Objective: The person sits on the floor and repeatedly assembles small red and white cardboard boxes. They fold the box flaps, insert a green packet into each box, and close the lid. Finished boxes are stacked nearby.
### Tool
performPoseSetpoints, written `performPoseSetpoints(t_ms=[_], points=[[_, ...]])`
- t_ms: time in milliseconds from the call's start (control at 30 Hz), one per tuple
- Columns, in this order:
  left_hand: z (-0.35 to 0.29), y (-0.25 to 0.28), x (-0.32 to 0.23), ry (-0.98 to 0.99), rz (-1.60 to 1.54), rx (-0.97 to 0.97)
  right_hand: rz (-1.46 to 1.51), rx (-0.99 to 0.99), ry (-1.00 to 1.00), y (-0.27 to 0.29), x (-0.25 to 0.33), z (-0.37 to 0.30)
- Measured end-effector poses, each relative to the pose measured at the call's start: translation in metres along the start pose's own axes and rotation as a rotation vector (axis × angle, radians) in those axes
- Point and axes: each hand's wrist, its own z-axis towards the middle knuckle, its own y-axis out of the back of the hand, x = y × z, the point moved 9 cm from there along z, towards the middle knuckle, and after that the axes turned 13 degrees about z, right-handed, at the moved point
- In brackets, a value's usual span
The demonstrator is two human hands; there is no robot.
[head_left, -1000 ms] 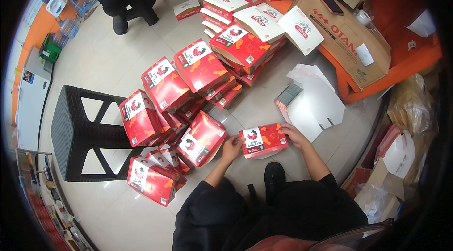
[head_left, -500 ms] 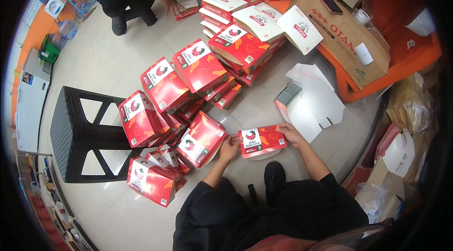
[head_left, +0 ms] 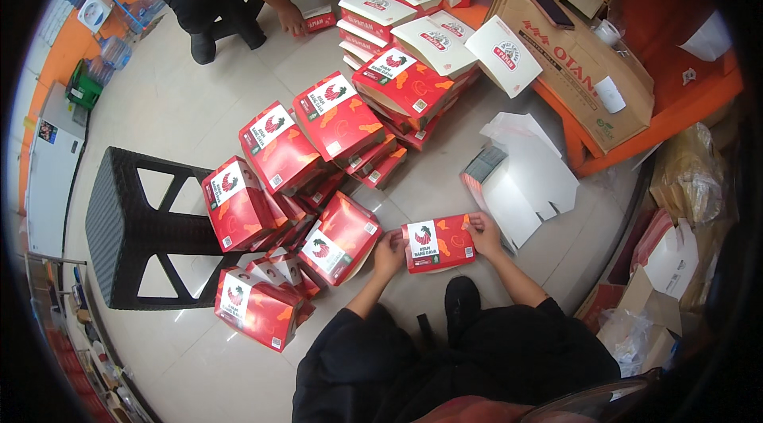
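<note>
A red cardboard food box (head_left: 453, 242) with a white printed panel is held level above my feet. My left hand (head_left: 389, 254) grips its left end, and my right hand (head_left: 485, 232) has the right end, fingers curled round the edge. Just left of my left hand stands a similar red box (head_left: 343, 237), tilted. Ahead to the right, a stack of flat white box blanks (head_left: 536, 176) lies on the floor, some grey and red at its left edge.
Stacks of red boxes (head_left: 274, 145) and white-topped boxes (head_left: 439, 40) cover the floor ahead. A black stool (head_left: 119, 224) lies tipped at left. At the right, an orange table (head_left: 699, 93) carries a large brown carton (head_left: 568, 65). Another person's hand (head_left: 292, 19) is by a box at the far side.
The box in my hands has tipped, so more of its top faces me, and my right hand has shifted slightly down its end. The other person's hand has moved a little.
</note>
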Motion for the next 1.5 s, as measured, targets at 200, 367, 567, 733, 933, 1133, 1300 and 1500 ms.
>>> performPoseSetpoints(t_ms=[200, 367, 567, 733, 933, 1133, 1300, 1500], points=[[-0.004, -0.026, 0.006, -0.031, -0.196, 0.198, 0.22, 0.072, -0.274, -0.017, -0.038, -0.011], [-0.048, 0.02, -0.085, -0.13, -0.185, 0.453, 0.741, 0.236, -0.375, -0.011, 0.024, -0.036], [-0.065, 0.16, -0.032, 0.156, -0.483, 0.113, 0.256, 0.084, 0.098, 0.038, 0.123, 0.004], [-0.074, 0.184, 0.005, 0.343, -0.473, -0.183, 0.038, -0.228, -0.151, 0.082, 0.052, 0.086], [-0.078, 0.195, 0.002, 0.14, 0.08, -0.385, 0.153, -0.053, -0.396, 0.059, -0.002, 0.097], [-0.09, 0.21, -0.091, -0.103, 0.339, -0.428, 0.252, 0.033, -0.312, 0.068, -0.014, 0.095], [-0.074, 0.186, -0.146, -0.352, 0.084, -0.311, -0.413, -0.601, 0.307, 0.092, 0.094, 0.047], [-0.026, 0.053, -0.158, -0.413, -0.22, 0.2, -0.192, 0.231, 0.42, -0.029, 0.196, -0.046]])
